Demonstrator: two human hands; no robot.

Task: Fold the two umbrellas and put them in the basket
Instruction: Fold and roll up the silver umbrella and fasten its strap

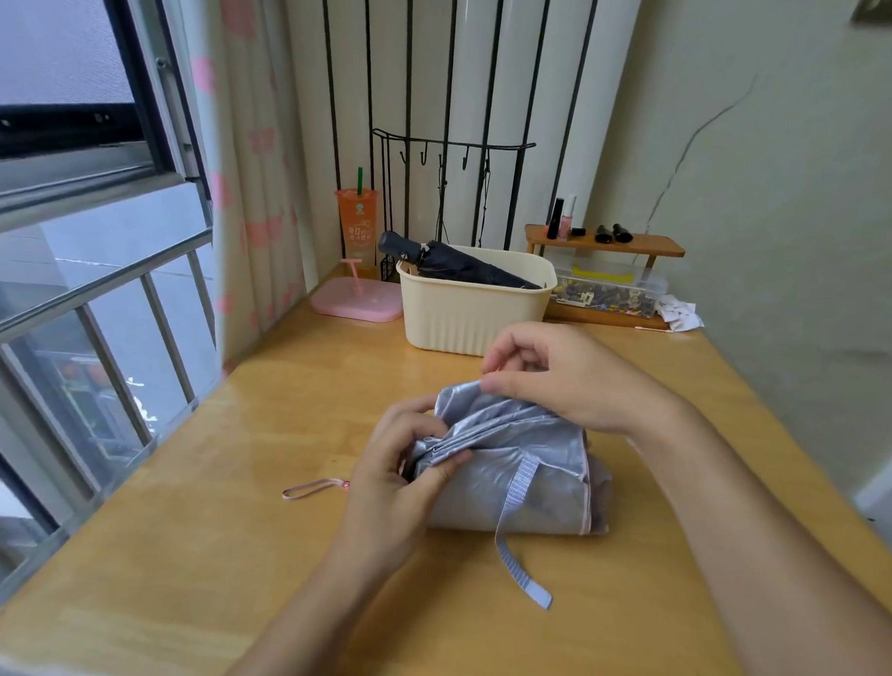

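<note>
Silver umbrella [514,479] lay on the wooden table [237,497], both hands pinching its fabric.

Left hand [403,470] clamped the folds at the near-left end; right hand [561,379] pinched the top edge. Closure strap [516,532] hung loose toward the camera. Black umbrella [456,264] sat folded in the cream basket [473,311] beyond, handle over the rim. Pink wrist loop [312,489] lay left of the hands.
</note>
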